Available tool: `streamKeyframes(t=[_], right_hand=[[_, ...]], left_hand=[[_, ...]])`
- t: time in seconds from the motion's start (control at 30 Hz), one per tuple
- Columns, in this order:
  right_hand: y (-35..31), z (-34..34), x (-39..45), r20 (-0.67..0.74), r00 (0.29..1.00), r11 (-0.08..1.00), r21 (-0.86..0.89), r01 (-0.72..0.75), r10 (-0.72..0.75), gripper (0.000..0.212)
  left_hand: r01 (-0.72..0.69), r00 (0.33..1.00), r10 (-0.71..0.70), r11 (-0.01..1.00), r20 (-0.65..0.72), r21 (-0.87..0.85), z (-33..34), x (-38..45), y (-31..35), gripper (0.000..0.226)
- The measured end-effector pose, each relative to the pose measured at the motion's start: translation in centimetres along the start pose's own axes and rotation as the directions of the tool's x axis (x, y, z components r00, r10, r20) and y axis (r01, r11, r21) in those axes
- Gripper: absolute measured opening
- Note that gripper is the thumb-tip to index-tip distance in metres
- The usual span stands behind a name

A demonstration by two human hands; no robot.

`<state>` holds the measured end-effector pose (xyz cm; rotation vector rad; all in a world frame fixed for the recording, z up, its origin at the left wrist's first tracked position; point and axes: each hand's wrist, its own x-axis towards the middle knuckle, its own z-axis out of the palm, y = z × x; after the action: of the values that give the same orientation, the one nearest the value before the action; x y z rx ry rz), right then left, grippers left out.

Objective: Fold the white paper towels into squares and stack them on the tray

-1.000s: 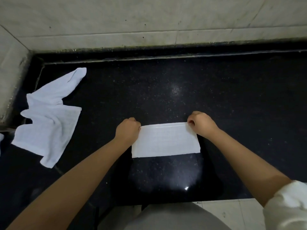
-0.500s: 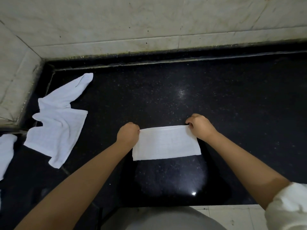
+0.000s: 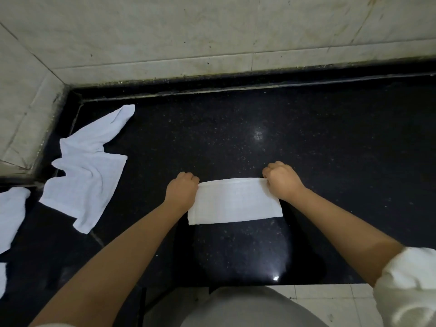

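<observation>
A white towel folded into a long rectangle point(image 3: 233, 201) hangs over the black counter point(image 3: 271, 128) near its front edge. My left hand point(image 3: 180, 193) pinches its upper left corner and my right hand point(image 3: 282, 181) pinches its upper right corner, both fists closed on the cloth. An unfolded, crumpled white towel point(image 3: 87, 171) lies on the counter at the left. More white cloth point(image 3: 11, 215) shows at the left frame edge. No tray is in view.
Pale tiled walls point(image 3: 188, 34) close off the counter at the back and the left, meeting in the far left corner. Light floor tiles point(image 3: 330, 300) show below the counter's front edge, beside my grey-clad body.
The camera has shifted so more of the left side shows, including the extra cloth at the edge. My hands still hold the folded towel by its top corners in much the same spot.
</observation>
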<state>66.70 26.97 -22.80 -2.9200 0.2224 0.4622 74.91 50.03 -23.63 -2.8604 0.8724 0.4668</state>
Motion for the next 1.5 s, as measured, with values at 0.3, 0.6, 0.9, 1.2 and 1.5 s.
streamKeyframes(t=[0.3, 0.6, 0.9, 1.2, 1.5], right_hand=[[1.3, -6.7, -4.1, -0.405, 0.912, 0.968, 0.200, 0.150, -0.058, 0.023], [0.6, 5.8, -11.1, -0.361, 0.931, 0.998, 0.017, 0.066, -0.056, 0.033], [-1.6, 5.0, -12.0, -0.157, 0.844, 0.840, 0.294, -0.456, 0.513, 0.028], [-3.4, 4.6, -9.2, 0.119, 0.711, 0.685, 0.199, -0.701, 0.693, 0.030], [-4.2, 3.8, -8.9, 0.160, 0.655, 0.596, 0.299, -0.745, 0.739, 0.029]], left_hand=[[-0.301, 0.734, 0.234, 0.954, -0.638, 0.004, -5.0, -2.3, -1.7, 0.013], [-0.361, 0.919, 0.345, 0.931, -0.192, -0.052, 3.4, -8.5, 1.7, 0.030], [-0.388, 0.854, 0.341, 0.921, -0.394, -0.043, 3.4, -6.8, 2.5, 0.022], [0.023, 0.998, -0.014, 0.987, 0.055, -0.156, 3.8, -4.3, 5.4, 0.074], [0.009, 1.000, -0.004, 0.985, 0.028, -0.175, 4.3, -4.3, 5.2, 0.074]])
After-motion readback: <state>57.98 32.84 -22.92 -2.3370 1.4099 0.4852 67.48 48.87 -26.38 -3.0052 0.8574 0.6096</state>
